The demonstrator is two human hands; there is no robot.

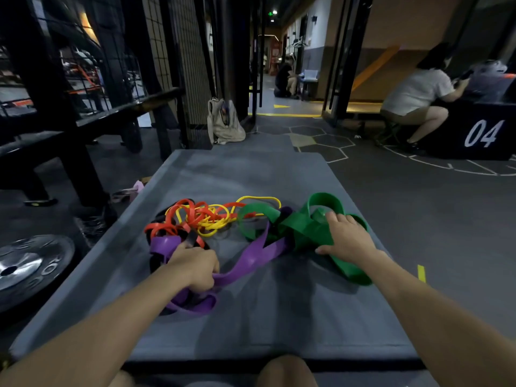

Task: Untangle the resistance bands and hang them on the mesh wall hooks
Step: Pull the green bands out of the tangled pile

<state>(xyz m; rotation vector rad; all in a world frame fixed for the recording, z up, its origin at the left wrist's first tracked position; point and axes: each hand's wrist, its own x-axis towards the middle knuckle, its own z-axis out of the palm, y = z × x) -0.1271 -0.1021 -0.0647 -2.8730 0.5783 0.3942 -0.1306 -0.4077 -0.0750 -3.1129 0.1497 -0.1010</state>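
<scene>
While both hands work the knotted bands (223,224) on the mat (251,174), untangling is just starting.
Left hand (195,268) grips the purple band (251,255); right hand (344,237) presses flat on the green band (301,227) at 2 o'clock; next, probably pull them apart.

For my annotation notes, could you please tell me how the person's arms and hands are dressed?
Both arms are bare as far as the frame shows: no sleeves, gloves, watch or rings show on the left hand or the right hand. The bare knees at the bottom edge show no clothing either.
</scene>
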